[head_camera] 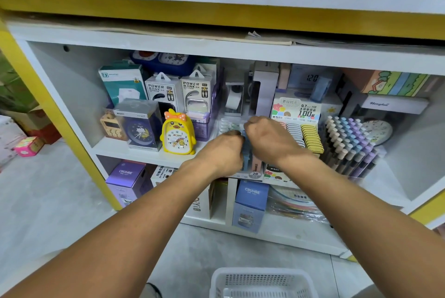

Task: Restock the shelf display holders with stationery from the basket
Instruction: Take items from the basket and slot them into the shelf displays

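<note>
Basket [261, 282] sitting on the floor at bottom centre, white mesh; only its far end is showing and that part is looking nearly empty, so my read is restocking is getting toward the end. Can't see the rest of it.

Both arms reaching up from the lower corners to frame centre, meeting at the display holder [252, 172] on the middle shelf [144, 153].

Left hand [222, 150] curled tight, fingers pinching what looks like blue, slim stationery [246, 155], pressing it down into the holder. Right hand [269, 136] clenched just beside it, knuckles up, gripping the top of the same bundle or a neighbour; can't tell which, fingers hiding the contact.

Right of the hands, lead cases [310, 138] and pens [349, 143] sitting in full rows, those slots looking done. Slot under the hands is the one being filled.

Further back left, duck clock [177, 132] and power bank boxes [179, 93], not part of this job.
</note>
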The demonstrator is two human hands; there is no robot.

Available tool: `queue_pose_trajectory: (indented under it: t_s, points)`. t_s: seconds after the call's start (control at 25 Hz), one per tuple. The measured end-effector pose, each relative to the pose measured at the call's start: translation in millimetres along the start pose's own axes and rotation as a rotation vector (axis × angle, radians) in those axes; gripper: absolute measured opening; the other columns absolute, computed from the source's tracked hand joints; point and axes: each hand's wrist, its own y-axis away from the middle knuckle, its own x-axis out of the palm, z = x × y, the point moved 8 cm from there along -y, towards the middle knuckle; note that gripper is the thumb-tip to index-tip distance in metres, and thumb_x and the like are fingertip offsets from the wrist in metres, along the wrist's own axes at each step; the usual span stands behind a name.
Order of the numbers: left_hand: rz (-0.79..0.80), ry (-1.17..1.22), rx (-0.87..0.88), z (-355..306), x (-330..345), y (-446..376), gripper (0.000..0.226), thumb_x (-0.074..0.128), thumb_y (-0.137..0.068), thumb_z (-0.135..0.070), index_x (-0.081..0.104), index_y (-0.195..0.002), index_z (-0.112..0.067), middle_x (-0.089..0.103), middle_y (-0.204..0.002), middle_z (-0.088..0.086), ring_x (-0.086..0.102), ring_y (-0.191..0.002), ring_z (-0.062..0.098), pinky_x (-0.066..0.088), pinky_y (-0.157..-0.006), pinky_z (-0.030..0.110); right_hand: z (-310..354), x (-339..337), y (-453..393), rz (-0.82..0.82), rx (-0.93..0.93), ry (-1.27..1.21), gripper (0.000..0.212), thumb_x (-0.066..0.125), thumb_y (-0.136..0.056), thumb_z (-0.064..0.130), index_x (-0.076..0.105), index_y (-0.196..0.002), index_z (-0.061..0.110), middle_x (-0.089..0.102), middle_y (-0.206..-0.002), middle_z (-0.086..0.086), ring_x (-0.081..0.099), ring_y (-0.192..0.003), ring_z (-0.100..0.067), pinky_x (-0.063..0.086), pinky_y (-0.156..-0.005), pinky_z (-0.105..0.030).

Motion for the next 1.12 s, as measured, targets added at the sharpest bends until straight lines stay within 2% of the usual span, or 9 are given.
queue_pose_trajectory:
  t_s: [0.08, 0.16, 0.24, 0.36, 0.56, 0.68, 0.8, 0.96, 1.12]
  points:
    - [-0.092, 0.028, -0.062, 10.1, -9.6, -3.6, 0.038, 0.051, -0.088, -0.012, 0.051, -0.127, -0.008, 0.052, -0.132, 0.011, 0.051, -0.123, 0.031, 0.046, -0.093, 0.036, 1.8, 8.9, 8.4, 0.067, 0.172, -0.227, 0.051, 0.053, -0.085, 0.001, 0.049, -0.135, 0.005, 0.049, -0.139, -0.016, 0.049, -0.129, -0.035, 0.044, -0.103, -0.039]
    - [-0.061, -0.019, -0.136, 23.7, -4.4, -3.9, 0.053, 0.047, -0.093, -0.017, 0.037, -0.144, -0.006, 0.034, -0.153, 0.014, 0.030, -0.144, 0.028, 0.032, -0.113, 0.041, 15.9, 29.1, 21.1, 0.194, 0.231, -0.325, 0.074, 0.055, -0.086, 0.007, 0.024, -0.153, 0.005, 0.023, -0.161, -0.017, 0.024, -0.149, -0.033, 0.024, -0.122, -0.040]
    - [0.066, -0.089, -0.196, 35.1, 15.3, 0.8, 0.065, 0.039, -0.100, -0.027, 0.013, -0.156, -0.007, 0.009, -0.166, 0.010, 0.008, -0.153, 0.023, 0.018, -0.121, 0.042, 30.0, 46.4, 31.6, 0.265, 0.196, -0.249, 0.088, 0.052, -0.084, 0.010, 0.004, -0.158, 0.002, 0.001, -0.166, -0.020, 0.001, -0.155, -0.032, 0.003, -0.126, -0.040]
    - [0.137, -0.066, -0.244, 41.8, 36.2, 4.8, 0.063, 0.024, -0.105, -0.038, 0.001, -0.159, -0.015, -0.007, -0.167, 0.001, -0.003, -0.153, 0.016, 0.012, -0.122, 0.045, 30.7, 57.4, 36.2, 0.268, 0.170, -0.156, 0.092, 0.051, -0.083, 0.013, -0.003, -0.157, 0.000, -0.008, -0.165, -0.022, -0.010, -0.154, -0.031, -0.010, -0.120, -0.037]
    - [0.188, -0.093, -0.274, 39.3, 33.2, 0.1, 0.064, 0.020, -0.104, -0.043, 0.000, -0.159, -0.018, -0.007, -0.167, -0.003, -0.007, -0.153, 0.016, 0.005, -0.122, 0.051, 25.5, 46.9, 36.5, 0.328, 0.122, -0.254, 0.090, 0.052, -0.085, 0.015, 0.001, -0.159, 0.006, -0.005, -0.167, -0.015, -0.006, -0.155, -0.025, -0.005, -0.124, -0.034]
    - [0.159, -0.178, -0.206, 26.2, 15.6, -6.3, 0.072, 0.036, -0.098, -0.042, 0.004, -0.158, -0.018, 0.002, -0.167, -0.003, -0.006, -0.153, 0.018, 0.003, -0.122, 0.052, 21.4, -0.3, 37.9, 0.124, 0.030, -0.298, 0.080, 0.052, -0.089, 0.014, 0.014, -0.159, 0.011, 0.010, -0.168, -0.009, 0.008, -0.155, -0.023, 0.001, -0.122, -0.031]
    - [0.077, -0.115, -0.110, -5.9, 9.5, -11.7, 0.065, 0.027, -0.102, -0.042, 0.006, -0.159, -0.020, 0.000, -0.167, -0.003, -0.003, -0.153, 0.016, 0.002, -0.122, 0.045, -11.8, -40.7, 52.2, -0.067, 0.099, -0.249, 0.066, 0.043, -0.099, 0.024, 0.017, -0.158, 0.012, 0.011, -0.168, -0.008, 0.007, -0.155, -0.022, 0.002, -0.123, -0.033]
    - [-0.043, -0.022, -0.001, -43.2, 11.6, -19.8, 0.060, 0.022, -0.103, -0.041, 0.008, -0.158, -0.021, 0.002, -0.167, -0.004, 0.000, -0.153, 0.012, 0.003, -0.123, 0.040, -47.4, -20.8, 89.2, 0.106, 0.228, -0.119, 0.064, 0.022, -0.107, 0.039, 0.003, -0.160, 0.008, -0.007, -0.168, -0.009, -0.008, -0.155, -0.023, 0.002, -0.126, -0.042]
    - [0.015, -0.085, 0.104, -57.9, 27.2, -25.5, 0.060, 0.015, -0.103, -0.044, 0.000, -0.158, -0.028, -0.004, -0.166, -0.011, -0.004, -0.152, 0.007, 0.000, -0.122, 0.038, -57.8, 11.8, 96.6, 0.240, 0.256, -0.057, 0.067, 0.020, -0.107, 0.039, -0.010, -0.158, 0.008, -0.016, -0.166, -0.011, -0.015, -0.154, -0.024, -0.005, -0.123, -0.042]
